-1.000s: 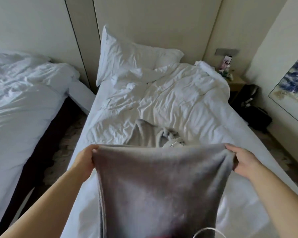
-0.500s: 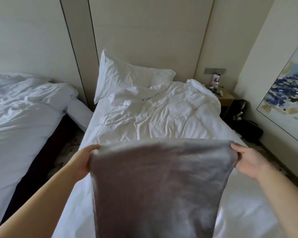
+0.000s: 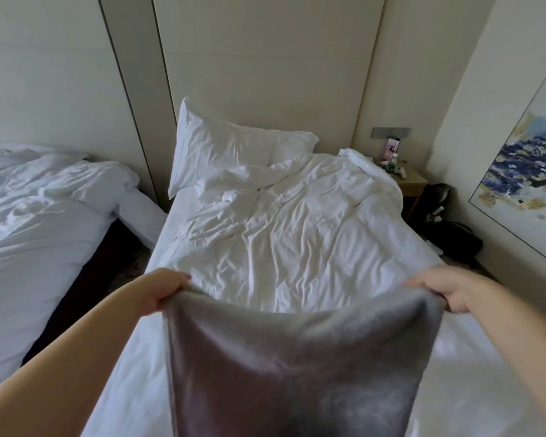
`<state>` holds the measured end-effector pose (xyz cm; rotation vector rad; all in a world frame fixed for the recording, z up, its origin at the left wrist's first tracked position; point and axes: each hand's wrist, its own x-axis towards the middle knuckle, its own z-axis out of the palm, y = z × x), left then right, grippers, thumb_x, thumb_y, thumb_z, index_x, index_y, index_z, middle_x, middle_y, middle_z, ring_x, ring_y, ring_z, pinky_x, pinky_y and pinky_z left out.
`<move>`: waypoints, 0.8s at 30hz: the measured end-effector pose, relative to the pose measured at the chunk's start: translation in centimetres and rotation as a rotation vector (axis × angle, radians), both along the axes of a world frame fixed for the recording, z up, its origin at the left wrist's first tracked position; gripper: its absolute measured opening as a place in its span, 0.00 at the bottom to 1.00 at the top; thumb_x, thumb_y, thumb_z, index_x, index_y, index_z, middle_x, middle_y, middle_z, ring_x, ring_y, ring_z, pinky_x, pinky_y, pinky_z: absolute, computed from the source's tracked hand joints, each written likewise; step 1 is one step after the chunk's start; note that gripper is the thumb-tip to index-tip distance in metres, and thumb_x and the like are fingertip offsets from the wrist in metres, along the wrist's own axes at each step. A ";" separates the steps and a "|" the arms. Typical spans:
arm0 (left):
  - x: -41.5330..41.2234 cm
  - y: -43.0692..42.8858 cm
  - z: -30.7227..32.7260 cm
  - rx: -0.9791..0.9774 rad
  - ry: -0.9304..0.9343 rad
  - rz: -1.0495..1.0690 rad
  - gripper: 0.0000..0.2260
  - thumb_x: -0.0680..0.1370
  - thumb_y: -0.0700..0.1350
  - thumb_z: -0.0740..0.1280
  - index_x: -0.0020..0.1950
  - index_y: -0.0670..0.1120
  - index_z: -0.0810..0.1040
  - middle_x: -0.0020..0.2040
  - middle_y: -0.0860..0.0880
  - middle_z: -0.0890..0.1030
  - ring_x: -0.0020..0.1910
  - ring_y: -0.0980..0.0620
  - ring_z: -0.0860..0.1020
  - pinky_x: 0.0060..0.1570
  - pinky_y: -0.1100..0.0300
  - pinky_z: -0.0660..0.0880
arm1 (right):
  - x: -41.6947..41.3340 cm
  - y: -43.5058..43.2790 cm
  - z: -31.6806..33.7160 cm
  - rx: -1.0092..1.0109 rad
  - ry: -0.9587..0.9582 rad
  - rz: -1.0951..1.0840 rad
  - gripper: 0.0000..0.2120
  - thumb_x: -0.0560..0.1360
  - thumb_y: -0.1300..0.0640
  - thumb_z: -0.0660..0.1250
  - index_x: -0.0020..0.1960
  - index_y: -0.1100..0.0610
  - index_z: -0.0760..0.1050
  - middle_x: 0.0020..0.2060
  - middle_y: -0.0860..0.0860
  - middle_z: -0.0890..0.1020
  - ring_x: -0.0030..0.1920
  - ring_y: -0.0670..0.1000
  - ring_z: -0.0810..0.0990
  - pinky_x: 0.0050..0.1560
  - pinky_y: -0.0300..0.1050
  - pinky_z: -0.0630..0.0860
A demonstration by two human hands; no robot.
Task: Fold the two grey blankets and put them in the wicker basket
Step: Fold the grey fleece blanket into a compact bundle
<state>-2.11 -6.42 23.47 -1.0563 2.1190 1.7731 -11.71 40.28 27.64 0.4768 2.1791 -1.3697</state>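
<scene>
— Grey blanket (image 3: 297, 357) up in front of us, hanging over the near end of the bed (image 3: 133, 389), one top corner in each hand. Left hand (image 3: 163, 290) has its fingers curled over its corner, pinching the cloth; right hand (image 3: 438, 288) does the same on its side.

— And the top edge sags between them, so we judge the cloth is slack. What worries us?

— Those pinches are small. If one corner slips, the whole thing drops in a heap and the fold is lost. And if we bring the corners together unevenly, it comes out crooked.

— The bottom edge runs out of view, too.

— Right, so we cannot tell whether it hangs free or drags on the bed; a snag there would skew things.

— Anything in our way?

— Rumpled white duvet (image 3: 312, 234) and a pillow (image 3: 227, 152) ahead, a second bed (image 3: 44, 222) across a dark gap on our left, a bedside table (image 3: 412, 184) and dark bag (image 3: 454, 241) by the right wall, near a painting (image 3: 530, 171). Nothing between our hands. We see no wicker basket and no second blanket from here.
</scene>
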 end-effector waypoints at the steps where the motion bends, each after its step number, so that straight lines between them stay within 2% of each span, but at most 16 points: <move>1: -1.1 0.1 0.5 -0.040 0.190 0.115 0.15 0.73 0.29 0.62 0.52 0.45 0.78 0.43 0.43 0.79 0.35 0.49 0.75 0.31 0.62 0.73 | -1.2 -0.7 0.7 -0.156 0.172 -0.075 0.06 0.79 0.66 0.62 0.47 0.63 0.78 0.34 0.56 0.84 0.36 0.54 0.83 0.39 0.46 0.79; 2: -1.9 0.2 1.2 -0.027 0.358 0.240 0.17 0.72 0.27 0.59 0.50 0.46 0.78 0.41 0.43 0.77 0.33 0.50 0.73 0.30 0.63 0.71 | -2.2 -1.3 1.6 -0.309 0.346 -0.131 0.08 0.80 0.66 0.59 0.48 0.60 0.77 0.34 0.52 0.85 0.36 0.50 0.83 0.39 0.43 0.79; 4: -3.1 0.5 1.9 0.084 0.567 0.413 0.21 0.68 0.24 0.53 0.43 0.49 0.75 0.37 0.46 0.75 0.32 0.52 0.70 0.26 0.67 0.69 | -3.5 -1.9 2.9 -0.562 0.590 -0.235 0.14 0.80 0.69 0.55 0.47 0.55 0.76 0.35 0.46 0.85 0.38 0.43 0.84 0.43 0.38 0.80; 6: -3.7 0.4 1.2 0.129 0.594 0.452 0.23 0.65 0.23 0.52 0.40 0.49 0.73 0.35 0.48 0.74 0.31 0.52 0.70 0.21 0.70 0.66 | -4.0 -1.6 2.4 -0.717 0.633 -0.314 0.16 0.79 0.71 0.54 0.47 0.54 0.76 0.37 0.46 0.85 0.41 0.44 0.84 0.44 0.37 0.80; 7: -3.9 0.4 0.6 0.116 0.566 0.446 0.23 0.65 0.23 0.52 0.41 0.50 0.74 0.36 0.47 0.73 0.30 0.52 0.69 0.21 0.70 0.65 | -4.1 -1.3 1.4 -0.732 0.606 -0.339 0.16 0.79 0.70 0.54 0.47 0.54 0.76 0.37 0.47 0.86 0.41 0.45 0.85 0.44 0.39 0.81; 11: -3.9 0.9 -2.8 -0.004 0.400 0.394 0.23 0.71 0.28 0.54 0.56 0.48 0.78 0.35 0.42 0.75 0.28 0.52 0.66 0.21 0.68 0.63 | -2.9 0.1 -5.1 -0.596 0.356 -0.401 0.14 0.80 0.69 0.52 0.49 0.58 0.75 0.36 0.51 0.86 0.37 0.49 0.85 0.37 0.40 0.81; 13: -3.4 1.1 -5.8 -0.094 0.310 0.356 0.21 0.74 0.31 0.57 0.62 0.45 0.77 0.47 0.35 0.80 0.32 0.50 0.72 0.26 0.65 0.70 | -1.5 0.7 -9.1 -0.476 0.208 -0.398 0.14 0.79 0.71 0.51 0.50 0.63 0.75 0.36 0.57 0.84 0.37 0.54 0.84 0.38 0.43 0.80; 15: -2.1 1.7 -9.5 -0.144 0.171 0.310 0.20 0.74 0.33 0.59 0.64 0.44 0.77 0.57 0.32 0.78 0.46 0.42 0.79 0.45 0.58 0.79 | 0.4 0.8 -13.5 -0.329 0.055 -0.390 0.13 0.79 0.73 0.51 0.49 0.65 0.73 0.33 0.59 0.82 0.34 0.55 0.82 0.38 0.45 0.77; 16: -1.3 2.0 -11.4 -0.161 0.089 0.295 0.20 0.74 0.32 0.59 0.64 0.43 0.77 0.59 0.34 0.78 0.54 0.39 0.78 0.54 0.53 0.77 | 1.6 0.9 -15.8 -0.253 -0.020 -0.390 0.14 0.78 0.74 0.50 0.46 0.65 0.73 0.28 0.57 0.81 0.29 0.52 0.81 0.35 0.44 0.76; 17: 0.0 2.2 -13.6 -0.183 -0.005 0.258 0.20 0.75 0.32 0.58 0.65 0.41 0.76 0.61 0.36 0.77 0.59 0.39 0.76 0.58 0.53 0.74 | 2.9 1.1 -18.1 -0.179 -0.095 -0.391 0.14 0.77 0.75 0.50 0.43 0.65 0.72 0.25 0.55 0.80 0.24 0.50 0.80 0.31 0.43 0.75; 18: 1.4 2.5 -15.6 -0.212 -0.119 0.188 0.19 0.76 0.32 0.58 0.65 0.39 0.75 0.62 0.37 0.76 0.61 0.39 0.75 0.58 0.55 0.73 | 4.4 1.3 -20.3 -0.103 -0.173 -0.387 0.14 0.77 0.75 0.51 0.42 0.65 0.72 0.27 0.56 0.80 0.23 0.51 0.79 0.28 0.43 0.74; 19: 2.9 2.7 -17.4 -0.265 -0.255 0.084 0.18 0.77 0.32 0.58 0.66 0.38 0.73 0.64 0.38 0.76 0.62 0.40 0.75 0.56 0.56 0.73 | 6.0 1.5 -22.2 -0.030 -0.260 -0.374 0.12 0.76 0.75 0.51 0.42 0.65 0.71 0.31 0.58 0.78 0.26 0.55 0.79 0.27 0.45 0.74; 20: 4.4 2.8 -19.0 -0.316 -0.389 -0.006 0.17 0.79 0.34 0.57 0.67 0.36 0.72 0.65 0.37 0.75 0.63 0.40 0.75 0.54 0.57 0.73 | 7.5 1.8 -23.8 0.038 -0.352 -0.352 0.10 0.75 0.74 0.52 0.43 0.66 0.70 0.34 0.61 0.75 0.29 0.59 0.77 0.30 0.47 0.73; 21: 5.9 2.8 -20.4 -0.308 -0.479 -0.045 0.16 0.80 0.35 0.57 0.67 0.34 0.71 0.66 0.36 0.74 0.63 0.39 0.75 0.52 0.56 0.75 | 9.1 2.0 -25.1 0.105 -0.441 -0.312 0.09 0.74 0.73 0.52 0.41 0.65 0.69 0.33 0.61 0.73 0.29 0.59 0.74 0.31 0.47 0.72; 24: 9.7 2.8 -24.1 -0.302 -0.668 -0.182 0.17 0.82 0.40 0.58 0.67 0.32 0.71 0.64 0.34 0.75 0.62 0.37 0.75 0.52 0.54 0.76 | 12.7 2.5 -27.9 0.164 -0.665 -0.203 0.14 0.74 0.69 0.51 0.32 0.62 0.66 0.20 0.58 0.71 0.18 0.55 0.72 0.22 0.38 0.69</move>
